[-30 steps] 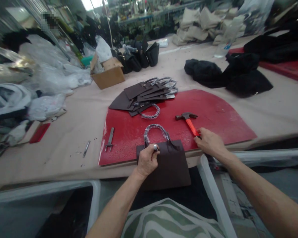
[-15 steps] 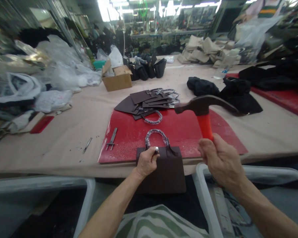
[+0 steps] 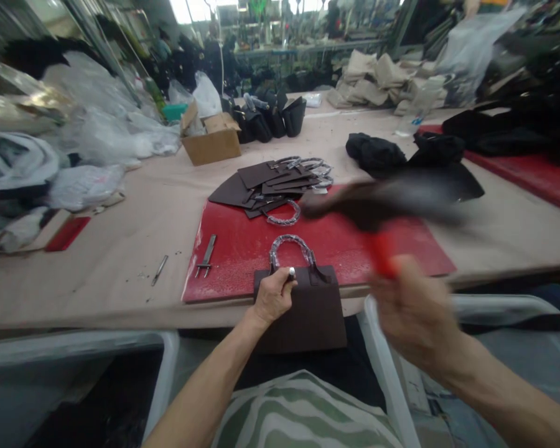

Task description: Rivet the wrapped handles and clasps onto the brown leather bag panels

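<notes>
My left hand (image 3: 273,297) is closed around a small metal punch (image 3: 292,272), whose bright end points up at me. The punch's lower tip is hidden by my fingers. Beneath it lies a dark brown bag panel (image 3: 310,320) with a plastic-wrapped loop handle (image 3: 292,241), partly on the red board (image 3: 345,267) and hanging over the table's front edge. In my right hand (image 3: 415,311), raised to the right of the panel, is a claw hammer (image 3: 380,211) with an orange-red handle. Hammer and hand are blurred by motion.
Brown panels with wrapped handles (image 3: 270,183) are piled behind. A pronged tool (image 3: 208,256) lies on the board's left, a thin metal tool (image 3: 159,270) beside it. Farther back are a cardboard box (image 3: 212,146) and black fabric pieces (image 3: 378,152). White bins (image 3: 168,367) flank my lap.
The hammer has gone from sharp to strongly blurred, swinging in my right hand. My left hand keeps its hold on the punch over the panel. The whole view has shifted slightly.
</notes>
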`<state>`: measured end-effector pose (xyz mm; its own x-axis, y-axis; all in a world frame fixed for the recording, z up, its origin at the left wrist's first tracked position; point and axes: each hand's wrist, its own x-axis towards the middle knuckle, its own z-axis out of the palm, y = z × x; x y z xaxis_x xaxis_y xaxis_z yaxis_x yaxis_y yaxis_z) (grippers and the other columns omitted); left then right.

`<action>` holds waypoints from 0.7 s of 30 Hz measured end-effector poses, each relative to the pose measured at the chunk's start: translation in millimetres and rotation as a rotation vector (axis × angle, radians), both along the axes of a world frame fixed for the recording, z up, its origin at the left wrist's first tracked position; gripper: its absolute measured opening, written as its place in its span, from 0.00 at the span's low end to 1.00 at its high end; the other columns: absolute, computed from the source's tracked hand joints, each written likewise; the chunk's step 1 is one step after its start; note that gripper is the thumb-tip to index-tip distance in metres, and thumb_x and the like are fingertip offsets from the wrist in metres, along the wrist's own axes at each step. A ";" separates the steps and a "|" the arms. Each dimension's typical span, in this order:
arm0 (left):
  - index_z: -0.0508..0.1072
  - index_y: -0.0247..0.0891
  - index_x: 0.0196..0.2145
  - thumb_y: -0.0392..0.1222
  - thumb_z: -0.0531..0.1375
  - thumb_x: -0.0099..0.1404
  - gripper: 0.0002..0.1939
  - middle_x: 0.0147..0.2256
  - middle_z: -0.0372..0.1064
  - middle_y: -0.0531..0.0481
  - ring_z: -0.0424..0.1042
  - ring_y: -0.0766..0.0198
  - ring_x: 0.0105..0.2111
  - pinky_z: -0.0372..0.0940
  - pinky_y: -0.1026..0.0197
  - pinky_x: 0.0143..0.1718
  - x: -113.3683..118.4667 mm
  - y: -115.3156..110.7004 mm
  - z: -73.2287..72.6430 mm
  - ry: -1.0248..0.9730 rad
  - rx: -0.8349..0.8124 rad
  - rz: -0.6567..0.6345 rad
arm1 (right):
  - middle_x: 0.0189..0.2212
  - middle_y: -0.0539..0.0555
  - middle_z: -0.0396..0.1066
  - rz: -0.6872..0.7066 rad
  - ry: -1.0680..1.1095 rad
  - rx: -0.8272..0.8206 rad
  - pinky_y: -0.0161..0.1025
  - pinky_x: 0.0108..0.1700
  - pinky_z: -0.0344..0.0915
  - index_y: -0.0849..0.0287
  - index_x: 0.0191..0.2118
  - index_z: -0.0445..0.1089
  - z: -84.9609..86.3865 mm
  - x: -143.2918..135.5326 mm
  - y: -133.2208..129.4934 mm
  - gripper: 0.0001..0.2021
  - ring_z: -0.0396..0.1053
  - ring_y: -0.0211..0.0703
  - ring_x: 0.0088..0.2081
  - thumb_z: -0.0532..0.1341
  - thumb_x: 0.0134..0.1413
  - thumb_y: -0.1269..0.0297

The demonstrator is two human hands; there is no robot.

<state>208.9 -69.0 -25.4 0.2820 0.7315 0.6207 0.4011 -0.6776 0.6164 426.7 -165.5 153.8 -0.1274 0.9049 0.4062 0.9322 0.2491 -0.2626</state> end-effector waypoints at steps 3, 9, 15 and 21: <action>0.71 0.39 0.41 0.35 0.56 0.67 0.06 0.33 0.75 0.48 0.77 0.63 0.32 0.71 0.64 0.35 -1.1 0.1 -0.3 0.013 -0.029 -0.008 | 0.18 0.49 0.63 0.039 -0.092 -0.225 0.39 0.24 0.42 0.55 0.30 0.61 -25.0 0.5 9.4 0.12 0.57 0.39 0.17 0.50 0.66 0.59; 0.71 0.39 0.41 0.34 0.56 0.68 0.06 0.34 0.76 0.48 0.77 0.63 0.33 0.72 0.64 0.37 -2.8 -0.4 1.1 -0.006 -0.030 -0.015 | 0.24 0.52 0.69 -0.155 -0.032 -0.530 0.38 0.29 0.51 0.56 0.32 0.64 -50.9 36.6 59.1 0.15 0.66 0.42 0.26 0.47 0.68 0.58; 0.71 0.38 0.43 0.36 0.56 0.69 0.06 0.36 0.76 0.47 0.78 0.63 0.35 0.72 0.64 0.40 -5.1 -1.4 2.9 -0.027 -0.034 -0.037 | 0.50 0.68 0.71 -0.225 -0.078 -0.355 0.47 0.46 0.61 0.64 0.52 0.69 -85.7 29.7 83.4 0.17 0.68 0.58 0.49 0.55 0.63 0.60; 0.71 0.38 0.43 0.37 0.56 0.70 0.06 0.37 0.77 0.46 0.78 0.63 0.37 0.73 0.63 0.40 -6.0 -1.5 5.3 -0.014 -0.022 -0.026 | 0.67 0.66 0.54 0.165 -0.039 -0.188 0.62 0.61 0.53 0.55 0.58 0.70 -115.4 -15.4 71.1 0.27 0.53 0.65 0.64 0.69 0.52 0.56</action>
